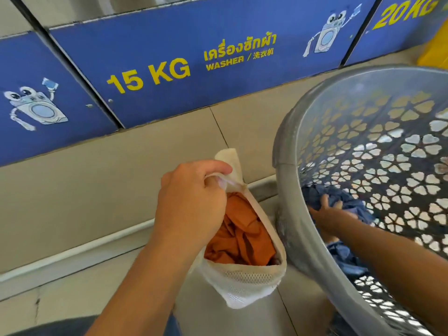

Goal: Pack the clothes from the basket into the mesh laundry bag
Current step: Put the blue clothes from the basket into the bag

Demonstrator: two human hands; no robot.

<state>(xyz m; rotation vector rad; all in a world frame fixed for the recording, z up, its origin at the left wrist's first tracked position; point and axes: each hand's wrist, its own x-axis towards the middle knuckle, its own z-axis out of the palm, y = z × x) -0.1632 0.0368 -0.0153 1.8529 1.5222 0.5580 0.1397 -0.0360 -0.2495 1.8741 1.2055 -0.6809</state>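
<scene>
Beige floor tiles run beneath my view at a coin laundry, and nearest to me my left hand is curled tight around the cream rim of the mesh laundry bag, pinching the fabric edge and holding the mouth up and open. Inside the bag lies crumpled orange clothing, filling it close to the rim. Just beside the bag, to its right and touching or nearly touching it, stands the grey plastic basket, tilted toward me, its wall pierced with flower-shaped holes. My right hand reaches down into the basket, fingers curled into a bundle of blue clothes lying at the bottom; more blue cloth shows under my forearm. Farther back, blue washer panels line the wall, one lettered "15 KG WASHER" in yellow with a cartoon washing machine, the next marked "20 KG". At the far right edge, a yellow object sits on the floor, too cropped for me to identify.
</scene>
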